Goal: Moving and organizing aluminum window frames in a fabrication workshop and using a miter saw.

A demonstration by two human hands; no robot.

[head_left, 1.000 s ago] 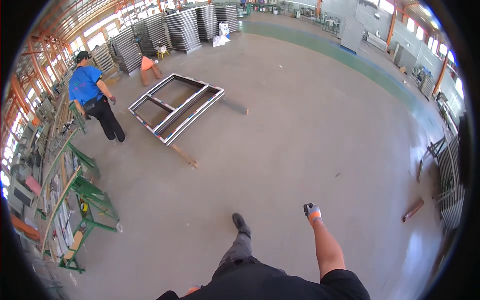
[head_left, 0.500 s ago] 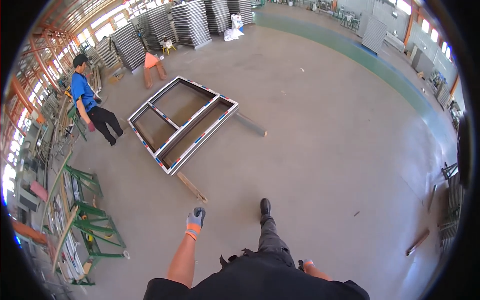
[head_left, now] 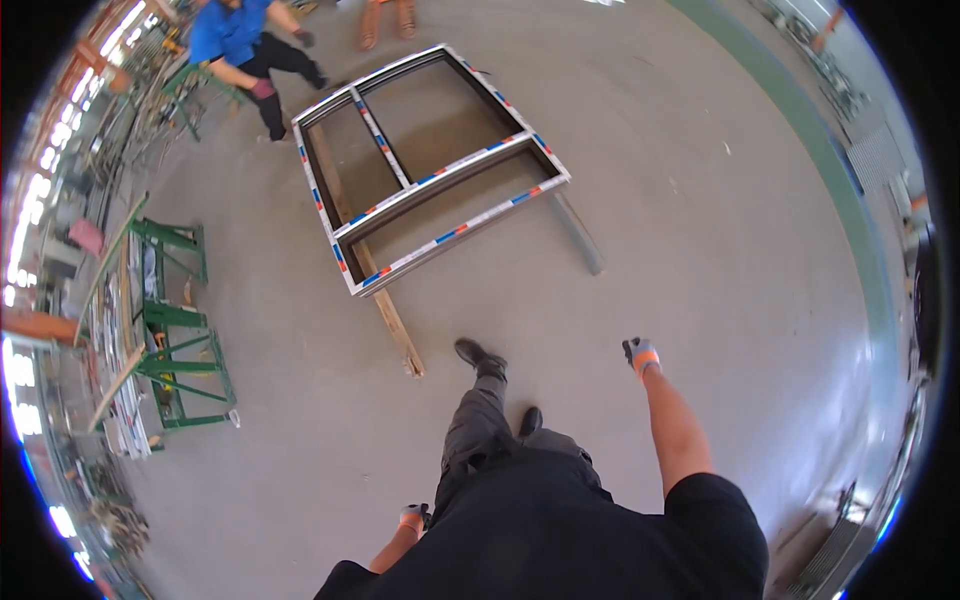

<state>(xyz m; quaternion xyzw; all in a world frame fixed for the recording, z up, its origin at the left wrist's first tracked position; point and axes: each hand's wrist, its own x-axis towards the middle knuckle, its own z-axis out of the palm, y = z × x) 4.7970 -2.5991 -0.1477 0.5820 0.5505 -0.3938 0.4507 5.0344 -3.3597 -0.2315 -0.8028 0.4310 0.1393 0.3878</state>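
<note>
My right hand, in a grey and orange glove with dark fingers, hangs over the floor with its fingers curled and nothing in them. Low beside my body is my left hand, gloved alike, fingers curled in, partly hidden by my shirt; I see no object in it. Neither hand touches anything. Ahead of me a large window frame lies flat, its profiles dark and covered with white, blue and red tape. Crossbars divide it into three openings. It rests on a wooden beam at its left and a greyish bar at its right.
A person in a blue shirt stands by the frame's far left corner. Green metal stands holding long profiles are at the left. An orange trestle stands beyond the frame. A green floor strip curves along the right.
I have stepped closer to the window frame. My right hand has swung forward and my left hand back. The co-worker has moved nearer to the frame, with one arm lifted outward.
</note>
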